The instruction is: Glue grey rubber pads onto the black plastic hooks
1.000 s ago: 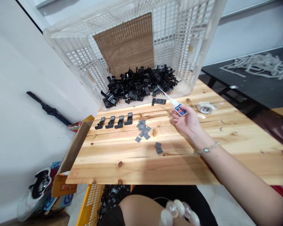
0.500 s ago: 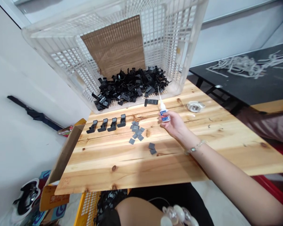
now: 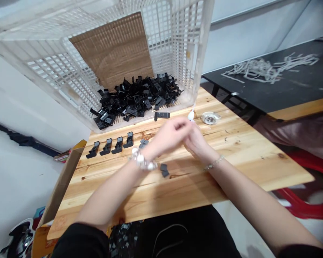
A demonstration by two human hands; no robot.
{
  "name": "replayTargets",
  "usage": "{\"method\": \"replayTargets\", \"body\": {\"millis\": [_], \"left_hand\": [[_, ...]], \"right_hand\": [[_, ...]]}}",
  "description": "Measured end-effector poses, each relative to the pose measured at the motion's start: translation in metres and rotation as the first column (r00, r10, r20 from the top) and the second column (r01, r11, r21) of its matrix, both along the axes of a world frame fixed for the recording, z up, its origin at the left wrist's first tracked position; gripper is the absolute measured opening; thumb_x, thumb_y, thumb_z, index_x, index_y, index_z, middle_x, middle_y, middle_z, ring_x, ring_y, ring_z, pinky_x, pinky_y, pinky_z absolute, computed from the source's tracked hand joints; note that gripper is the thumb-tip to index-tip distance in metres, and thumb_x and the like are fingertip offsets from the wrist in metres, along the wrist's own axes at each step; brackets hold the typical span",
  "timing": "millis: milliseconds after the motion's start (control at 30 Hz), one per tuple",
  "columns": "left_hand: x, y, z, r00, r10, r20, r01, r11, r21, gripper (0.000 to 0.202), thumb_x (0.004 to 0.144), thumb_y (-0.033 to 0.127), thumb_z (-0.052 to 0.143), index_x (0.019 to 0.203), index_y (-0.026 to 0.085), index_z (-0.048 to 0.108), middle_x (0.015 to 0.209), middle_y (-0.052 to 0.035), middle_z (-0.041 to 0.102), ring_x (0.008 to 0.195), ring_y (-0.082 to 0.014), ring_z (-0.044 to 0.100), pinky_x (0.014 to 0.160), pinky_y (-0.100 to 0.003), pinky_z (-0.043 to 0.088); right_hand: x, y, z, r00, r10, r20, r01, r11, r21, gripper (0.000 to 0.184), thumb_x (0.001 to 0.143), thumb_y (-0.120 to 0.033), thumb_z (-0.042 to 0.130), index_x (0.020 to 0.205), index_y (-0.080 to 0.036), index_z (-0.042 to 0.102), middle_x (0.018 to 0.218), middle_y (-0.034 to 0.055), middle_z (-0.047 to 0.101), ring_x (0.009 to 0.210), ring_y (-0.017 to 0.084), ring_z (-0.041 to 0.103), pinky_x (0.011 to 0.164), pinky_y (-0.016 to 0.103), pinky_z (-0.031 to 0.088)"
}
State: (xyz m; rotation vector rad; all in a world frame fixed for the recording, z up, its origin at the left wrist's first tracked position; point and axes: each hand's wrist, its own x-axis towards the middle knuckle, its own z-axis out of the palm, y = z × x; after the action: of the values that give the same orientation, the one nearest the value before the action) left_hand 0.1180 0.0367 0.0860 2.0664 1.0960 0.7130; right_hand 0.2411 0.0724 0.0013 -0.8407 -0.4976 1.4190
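My right hand (image 3: 196, 141) is closed around a small glue bottle, whose white nozzle (image 3: 191, 115) points up and away past the fingers. Against it comes my left hand (image 3: 171, 134), fingers curled and meeting the right hand at the bottle. Whatever its fingertips hold is hidden and slightly blurred. Below my left hand lie small grey square pads (image 3: 143, 142), partly covered by it. Two more grey pads (image 3: 164, 170) rest nearer me. A single black plastic clip (image 3: 162, 115) lies just beyond my hands.
A white plastic crate (image 3: 177, 102) on its side holds a heap of black clips (image 3: 140, 95) and a cardboard sheet (image 3: 115, 50). Several black clips (image 3: 117, 146) stand in a row at left. A roll of clear tape (image 3: 210, 118) sits right of the bottle on the wooden table (image 3: 244, 161).
My left hand has come up from the lap to meet my right hand at the glue bottle. The view has shifted, so the table things appear further left.
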Motion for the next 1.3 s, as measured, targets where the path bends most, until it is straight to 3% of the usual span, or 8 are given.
{"method": "replayTargets", "body": {"millis": [100, 200, 467, 633, 833, 1033, 1133, 1300], "left_hand": [[-0.006, 0.08, -0.013, 0.964, 0.195, -0.184, -0.156, 0.966, 0.204, 0.021, 0.09, 0.013, 0.048, 0.101, 0.013, 0.065, 0.107, -0.0139, 0.067, 0.107, -0.0277, 0.059, 0.097, -0.043, 0.043], [-0.016, 0.126, -0.036, 0.924, 0.245, -0.292, -0.16, 0.944, 0.287, 0.034, 0.082, 0.004, 0.05, 0.113, 0.011, 0.062, 0.126, -0.0197, 0.061, 0.127, -0.0338, 0.047, 0.11, -0.049, 0.029], [-0.026, 0.146, -0.071, 0.863, 0.335, -0.378, -0.218, 0.922, 0.32, 0.025, 0.084, 0.01, 0.05, 0.106, 0.01, 0.062, 0.121, -0.0228, 0.06, 0.123, -0.0353, 0.05, 0.106, -0.048, 0.033], [-0.061, 0.127, -0.055, 0.899, 0.334, -0.284, -0.263, 0.929, 0.261, 0.009, 0.076, 0.014, 0.06, 0.079, 0.019, 0.054, 0.088, -0.0094, 0.063, 0.093, -0.0272, 0.06, 0.084, -0.037, 0.044], [-0.129, 0.055, -0.033, 0.928, 0.372, -0.021, -0.366, 0.922, 0.126, 0.013, 0.077, 0.021, 0.052, 0.072, 0.023, 0.04, 0.074, 0.0, 0.058, 0.078, -0.0186, 0.061, 0.069, -0.029, 0.045], [-0.164, 0.007, -0.033, 0.75, 0.475, 0.459, -0.28, 0.858, -0.431, 0.011, 0.07, 0.021, 0.065, 0.065, 0.019, 0.055, 0.068, 0.0015, 0.057, 0.07, -0.0142, 0.056, 0.076, -0.03, 0.05], [-0.168, 0.004, -0.036, 0.667, 0.545, 0.508, -0.224, 0.797, -0.561, 0.02, 0.071, 0.027, 0.072, 0.063, 0.018, 0.056, 0.071, 0.0011, 0.057, 0.07, -0.0137, 0.055, 0.076, -0.032, 0.052], [-0.172, 0.007, -0.043, 0.68, 0.51, 0.527, -0.234, 0.832, -0.503, 0.02, 0.073, 0.032, 0.076, 0.07, 0.017, 0.064, 0.073, -0.0007, 0.063, 0.069, -0.0123, 0.057, 0.07, -0.025, 0.047]], "right_hand": [[0.001, 0.003, 0.0, 0.996, -0.089, -0.012, 0.089, 0.996, -0.01, 0.026, 0.063, -0.012, 0.061, 0.072, -0.022, 0.039, 0.053, -0.0077, 0.045, 0.046, 0.005, 0.038, 0.039, 0.015, 0.029], [0.001, 0.004, 0.001, 0.998, -0.069, -0.001, 0.069, 0.997, -0.019, 0.025, 0.062, -0.011, 0.061, 0.07, -0.022, 0.041, 0.052, -0.007, 0.046, 0.048, 0.006, 0.041, 0.041, 0.015, 0.031], [-0.009, -0.011, 0.005, 0.955, 0.272, 0.114, -0.276, 0.961, 0.02, 0.025, 0.06, -0.015, 0.074, 0.07, -0.018, 0.051, 0.053, -0.0046, 0.05, 0.049, 0.008, 0.045, 0.043, 0.019, 0.029], [-0.03, -0.028, 0.006, 0.852, 0.402, 0.335, -0.439, 0.897, 0.041, 0.024, 0.062, -0.018, 0.076, 0.071, -0.018, 0.054, 0.061, -0.0023, 0.058, 0.049, 0.008, 0.046, 0.045, 0.022, 0.033], [-0.035, -0.043, 0.021, 0.602, 0.508, 0.616, -0.647, 0.762, 0.004, 0.015, 0.069, -0.021, 0.071, 0.078, -0.017, 0.059, 0.075, 0.0, 0.063, 0.065, 0.012, 0.055, 0.063, 0.026, 0.044], [-0.019, -0.039, 0.027, 0.096, 0.512, 0.853, -0.869, 0.461, -0.179, 0.019, 0.068, -0.012, 0.066, 0.085, -0.018, 0.065, 0.087, 0.0015, 0.067, 0.081, 0.017, 0.06, 0.073, 0.029, 0.046], [-0.022, -0.039, 0.023, -0.067, 0.418, 0.906, -0.845, 0.46, -0.275, 0.014, 0.069, -0.011, 0.066, 0.081, -0.018, 0.062, 0.083, 0.0009, 0.065, 0.077, 0.017, 0.058, 0.07, 0.029, 0.044], [-0.029, -0.043, 0.019, -0.16, 0.343, 0.926, -0.802, 0.502, -0.324, 0.012, 0.072, -0.011, 0.066, 0.078, -0.018, 0.059, 0.084, 0.0022, 0.064, 0.075, 0.016, 0.055, 0.068, 0.028, 0.041]]}}
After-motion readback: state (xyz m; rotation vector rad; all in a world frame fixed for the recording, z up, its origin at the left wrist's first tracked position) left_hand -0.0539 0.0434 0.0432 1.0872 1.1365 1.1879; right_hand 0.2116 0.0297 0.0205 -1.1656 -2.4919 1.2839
